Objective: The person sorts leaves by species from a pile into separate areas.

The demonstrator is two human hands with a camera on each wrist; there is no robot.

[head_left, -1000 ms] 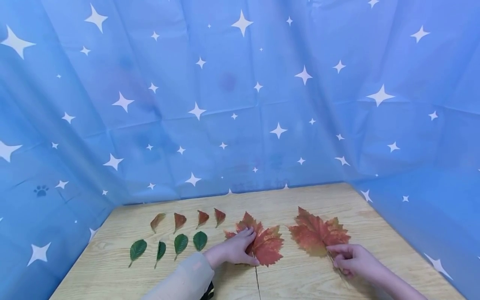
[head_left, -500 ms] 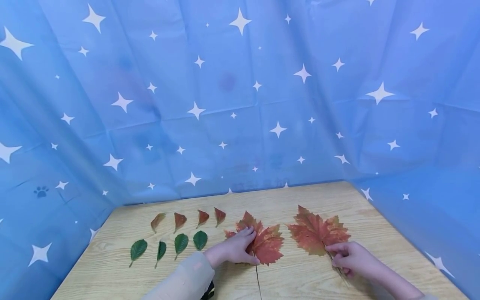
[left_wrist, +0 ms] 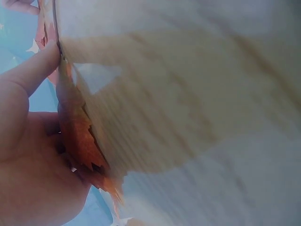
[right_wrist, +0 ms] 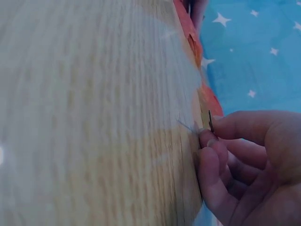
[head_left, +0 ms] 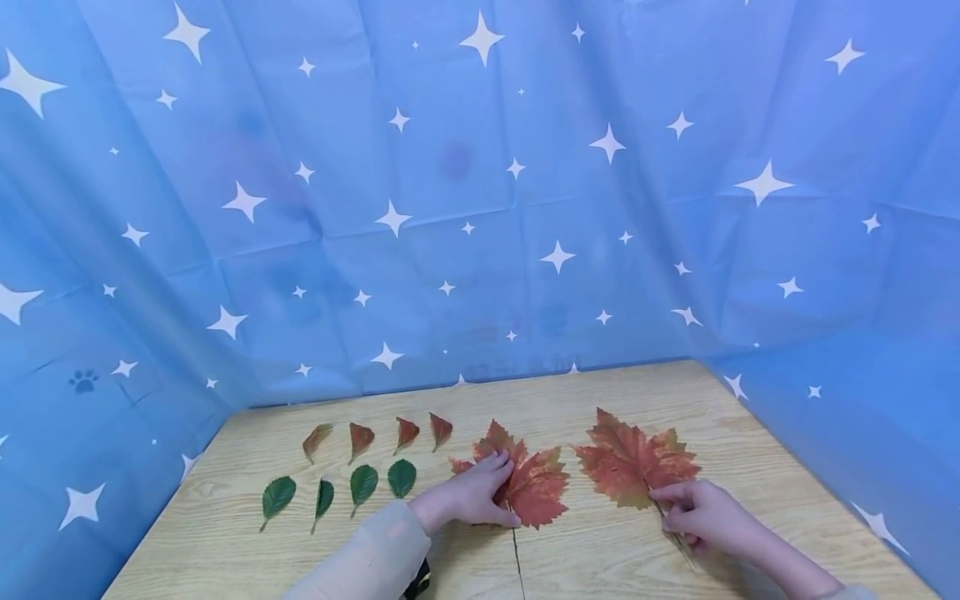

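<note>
Two large red-orange maple leaves lie side by side on the wooden table in the head view. My left hand (head_left: 472,493) rests on the left maple leaf (head_left: 542,490), fingers spread over its blade. Its thumb touches the leaf near the base of the dark stem (head_left: 517,554), which the left wrist view shows too. Beneath the palm, part of that leaf is hidden. The right maple leaf (head_left: 632,461) lies a short way off. Just below its blade, my right hand (head_left: 708,518) pinches the thin stem between thumb and fingertips, with the other fingers curled in.
Left of the hands are two rows of small leaves: several reddish ones (head_left: 361,440) behind and several green ones (head_left: 363,484) in front. A blue curtain (head_left: 480,250) with white stars surrounds the table (head_left: 202,542) at the back and sides.
Both hands keep nearly the same places and holds. The right maple leaf and right hand have shifted very slightly; the view itself has also moved a little.
</note>
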